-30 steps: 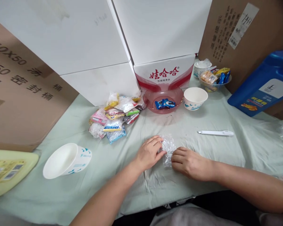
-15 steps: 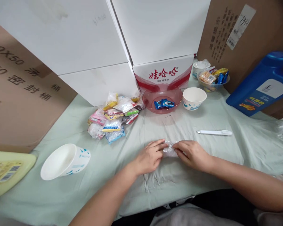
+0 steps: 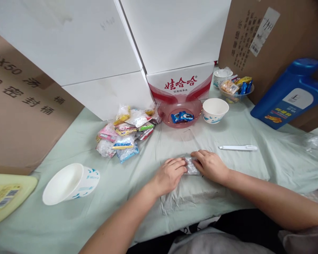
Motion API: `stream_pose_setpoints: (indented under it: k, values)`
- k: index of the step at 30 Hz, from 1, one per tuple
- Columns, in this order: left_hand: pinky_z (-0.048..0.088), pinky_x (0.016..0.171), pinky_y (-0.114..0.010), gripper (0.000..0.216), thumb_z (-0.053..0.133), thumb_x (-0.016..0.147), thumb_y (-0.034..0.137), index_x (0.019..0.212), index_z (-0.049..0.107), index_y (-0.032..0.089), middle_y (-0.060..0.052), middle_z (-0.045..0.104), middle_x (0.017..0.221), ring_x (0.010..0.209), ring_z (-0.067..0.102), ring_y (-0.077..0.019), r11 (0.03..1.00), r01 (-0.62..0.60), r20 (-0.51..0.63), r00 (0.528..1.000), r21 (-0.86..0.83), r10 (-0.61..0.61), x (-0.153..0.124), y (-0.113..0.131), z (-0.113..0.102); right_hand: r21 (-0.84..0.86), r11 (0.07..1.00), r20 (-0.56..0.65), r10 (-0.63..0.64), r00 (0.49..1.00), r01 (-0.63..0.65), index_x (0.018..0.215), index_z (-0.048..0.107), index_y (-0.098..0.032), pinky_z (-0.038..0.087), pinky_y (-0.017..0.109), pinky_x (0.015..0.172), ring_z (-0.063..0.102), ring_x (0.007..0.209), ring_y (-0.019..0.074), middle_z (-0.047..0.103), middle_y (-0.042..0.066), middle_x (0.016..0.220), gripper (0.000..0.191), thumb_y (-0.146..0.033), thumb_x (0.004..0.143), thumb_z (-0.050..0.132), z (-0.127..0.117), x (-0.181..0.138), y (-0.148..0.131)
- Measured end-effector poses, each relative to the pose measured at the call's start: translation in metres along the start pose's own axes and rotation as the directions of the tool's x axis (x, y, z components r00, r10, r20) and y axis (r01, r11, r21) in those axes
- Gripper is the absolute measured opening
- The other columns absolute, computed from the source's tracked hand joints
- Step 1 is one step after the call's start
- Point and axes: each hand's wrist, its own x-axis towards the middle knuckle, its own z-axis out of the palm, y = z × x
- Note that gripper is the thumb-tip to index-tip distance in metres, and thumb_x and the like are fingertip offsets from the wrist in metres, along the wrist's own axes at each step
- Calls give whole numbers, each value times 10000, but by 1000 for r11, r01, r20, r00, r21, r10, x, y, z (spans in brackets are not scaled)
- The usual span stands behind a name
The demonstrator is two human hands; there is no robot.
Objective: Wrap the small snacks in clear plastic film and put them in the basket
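A small piece of clear bubble wrap (image 3: 192,166) lies flat on the cloth, between my two hands. My left hand (image 3: 170,174) has its fingers closed on the wrap's left edge. From the other side, my right hand (image 3: 212,165) presses its fingers together over the right edge; its fingertips reach the upper side. Whether anything lies inside the wrap, I cannot tell. Beyond my right hand rests a white utility knife (image 3: 237,147). Farther off is a pink translucent bowl (image 3: 167,121) with blue-wrapped snacks (image 3: 182,116) in it.
A heap of bubble-wrapped snack packets (image 3: 125,132) sits left of the bowl. One paper bowl (image 3: 215,111) stands right of it, another (image 3: 86,181) at left. A clear bowl of snacks (image 3: 237,92) and a blue bottle (image 3: 288,95) are at right. Boxes (image 3: 180,83) line the back.
The bubble wrap looks flatter and more spread out. My right hand has shifted slightly up, its fingers now laid over the edge. The whole view has swung slightly.
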Motion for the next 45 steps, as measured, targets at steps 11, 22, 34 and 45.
stream_pose_setpoints:
  k: [11, 22, 34, 45]
  values:
    - [482, 962, -364, 253, 490, 795, 28, 860, 660, 202, -38, 719, 1052, 1138, 626, -191, 991, 39, 5, 999, -124, -39, -1, -10, 8, 150, 932, 26, -338, 941, 330, 1197, 624, -90, 511, 426, 976, 613, 1146, 267, 658, 166, 1223, 361, -316, 917, 583, -2, -7, -7]
    - [503, 918, -421, 225, 539, 821, 115, 1010, 626, 200, -96, 611, 1188, 1076, 591, -245, 984, 164, -64, 984, -62, -168, -9, -23, 12, -109, 994, -581, -71, 811, 9, 1070, 691, -244, 486, 441, 943, 592, 1115, 252, 654, 109, 1175, 296, -179, 923, 443, -91, 59, 76]
    - [485, 890, -389, 228, 574, 819, 118, 1026, 623, 201, -76, 618, 1153, 1033, 574, -228, 983, 182, -24, 983, -33, -183, -6, -21, 13, -59, 983, -400, -182, 898, 173, 1010, 672, -205, 471, 447, 906, 585, 1016, 271, 660, 117, 1063, 210, -264, 891, 508, -67, 152, 35]
    - [461, 973, -424, 310, 590, 798, 131, 1095, 626, 215, -83, 593, 1276, 1163, 546, -243, 969, 220, -10, 975, -113, -223, -13, -26, 18, 40, 983, -94, -174, 980, 178, 1380, 459, -134, 409, 515, 1015, 445, 1286, 365, 420, 216, 1454, 593, -199, 822, 649, 12, 245, -80]
